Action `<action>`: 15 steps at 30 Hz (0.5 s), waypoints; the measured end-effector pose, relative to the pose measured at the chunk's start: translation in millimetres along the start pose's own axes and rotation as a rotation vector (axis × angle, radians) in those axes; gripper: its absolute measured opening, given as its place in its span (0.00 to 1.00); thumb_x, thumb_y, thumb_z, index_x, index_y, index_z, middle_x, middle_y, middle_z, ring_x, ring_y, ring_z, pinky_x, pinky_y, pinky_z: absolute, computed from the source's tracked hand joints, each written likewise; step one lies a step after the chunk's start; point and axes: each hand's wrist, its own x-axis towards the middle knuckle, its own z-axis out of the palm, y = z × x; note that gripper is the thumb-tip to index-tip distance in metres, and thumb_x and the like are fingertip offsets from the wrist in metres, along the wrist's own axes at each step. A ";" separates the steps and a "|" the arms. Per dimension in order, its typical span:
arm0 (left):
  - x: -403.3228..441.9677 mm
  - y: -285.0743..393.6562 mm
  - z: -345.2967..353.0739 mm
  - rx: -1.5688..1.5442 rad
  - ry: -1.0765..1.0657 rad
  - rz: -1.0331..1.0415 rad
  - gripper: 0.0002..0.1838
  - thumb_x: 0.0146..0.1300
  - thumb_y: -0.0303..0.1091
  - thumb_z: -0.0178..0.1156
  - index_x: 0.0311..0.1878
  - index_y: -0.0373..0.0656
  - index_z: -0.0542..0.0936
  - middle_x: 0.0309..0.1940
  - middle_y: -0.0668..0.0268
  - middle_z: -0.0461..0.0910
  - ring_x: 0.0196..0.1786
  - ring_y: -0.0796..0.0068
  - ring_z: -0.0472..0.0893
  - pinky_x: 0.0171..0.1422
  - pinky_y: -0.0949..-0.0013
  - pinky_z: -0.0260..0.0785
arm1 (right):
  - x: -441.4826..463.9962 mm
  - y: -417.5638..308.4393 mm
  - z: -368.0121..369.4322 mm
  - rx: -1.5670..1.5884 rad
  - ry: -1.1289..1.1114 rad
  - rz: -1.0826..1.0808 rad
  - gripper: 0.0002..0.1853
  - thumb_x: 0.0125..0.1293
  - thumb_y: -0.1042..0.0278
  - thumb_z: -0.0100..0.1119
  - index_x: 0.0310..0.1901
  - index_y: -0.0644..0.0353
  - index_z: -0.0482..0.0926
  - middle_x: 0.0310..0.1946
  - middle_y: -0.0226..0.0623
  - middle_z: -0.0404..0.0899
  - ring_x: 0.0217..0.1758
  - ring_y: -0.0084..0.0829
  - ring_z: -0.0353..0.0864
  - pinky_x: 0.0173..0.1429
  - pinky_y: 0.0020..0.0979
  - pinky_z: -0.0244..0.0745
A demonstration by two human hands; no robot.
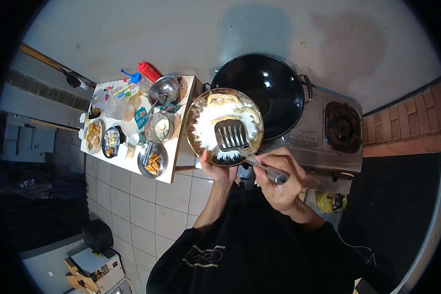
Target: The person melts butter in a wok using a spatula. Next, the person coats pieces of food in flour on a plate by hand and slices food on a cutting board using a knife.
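We hold a plate in our left hand, just to the left of the wok and overlapping its left edge in the view. The left grip is closed about the plate's near rim, the thumb on top and the rest of the hand below. On the plate lie pale yellow pieces in a bed of white powder. Our right hand, on the near side of the wok, has its grip wrapped around the grey handle of a slotted spatula. The spatula's dark head is over the powder, beside one of the pieces; whether it presses down we cannot tell.

The wok sits on a metal stove, and a burner shows to its right. To the left of the wok stands a bench. On it, nearest the wok, we see a metal bowl, a glass bowl with something pale inside and a steel dish of golden-brown pieces. Farther left of the wok are a red bottle, a black dish with pale pieces and an oval dish of golden food.
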 end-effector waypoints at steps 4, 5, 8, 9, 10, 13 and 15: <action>-0.3 -0.3 -5.3 -0.036 0.032 -0.003 0.35 0.61 0.54 0.44 0.65 0.38 0.65 0.60 0.56 0.72 0.62 0.57 0.73 0.66 0.54 0.64 | -3.4 -7.8 -2.8 0.028 -0.050 0.041 0.17 0.47 0.84 0.71 0.39 0.69 0.75 0.31 0.45 0.78 0.30 0.36 0.81 0.30 0.29 0.75; -1.2 -0.2 -6.9 -0.043 0.060 -0.006 0.35 0.61 0.54 0.44 0.65 0.38 0.65 0.60 0.56 0.72 0.62 0.57 0.73 0.66 0.54 0.64 | -7.1 -4.9 -1.3 0.038 -0.022 0.058 0.17 0.48 0.84 0.71 0.39 0.69 0.75 0.32 0.46 0.78 0.31 0.36 0.81 0.30 0.29 0.75; -2.0 0.6 -5.4 0.013 0.035 0.001 0.35 0.61 0.54 0.44 0.65 0.38 0.66 0.59 0.56 0.72 0.61 0.57 0.73 0.66 0.54 0.65 | -9.8 4.1 3.0 0.051 0.012 0.077 0.16 0.49 0.83 0.71 0.39 0.69 0.75 0.32 0.46 0.78 0.30 0.37 0.81 0.30 0.29 0.76; -0.5 0.4 -7.0 -0.016 0.033 -0.015 0.35 0.60 0.54 0.44 0.64 0.38 0.65 0.59 0.56 0.73 0.61 0.58 0.73 0.66 0.55 0.65 | -9.3 4.9 4.1 0.046 0.002 0.066 0.16 0.49 0.83 0.70 0.39 0.69 0.76 0.32 0.46 0.78 0.30 0.37 0.81 0.31 0.29 0.76; 0.0 1.0 -7.3 -0.015 0.027 -0.016 0.35 0.60 0.54 0.44 0.64 0.38 0.65 0.59 0.56 0.73 0.61 0.58 0.73 0.66 0.55 0.65 | -8.2 5.5 4.9 0.041 -0.006 0.051 0.15 0.50 0.83 0.70 0.39 0.70 0.76 0.33 0.46 0.78 0.30 0.37 0.81 0.31 0.30 0.76; -0.7 3.2 -3.8 -0.038 0.089 -0.004 0.35 0.59 0.53 0.45 0.64 0.38 0.65 0.58 0.56 0.73 0.60 0.57 0.74 0.65 0.54 0.66 | -14.2 -1.9 -7.4 0.074 -0.036 0.078 0.15 0.50 0.82 0.70 0.39 0.69 0.75 0.33 0.45 0.78 0.31 0.37 0.81 0.32 0.30 0.76; -1.5 3.8 -8.3 -0.053 0.072 -0.018 0.35 0.59 0.53 0.45 0.64 0.38 0.65 0.58 0.56 0.73 0.60 0.57 0.74 0.65 0.54 0.66 | -15.3 -2.0 -7.6 0.102 -0.030 0.116 0.16 0.50 0.82 0.70 0.40 0.68 0.75 0.33 0.45 0.78 0.32 0.37 0.81 0.33 0.30 0.76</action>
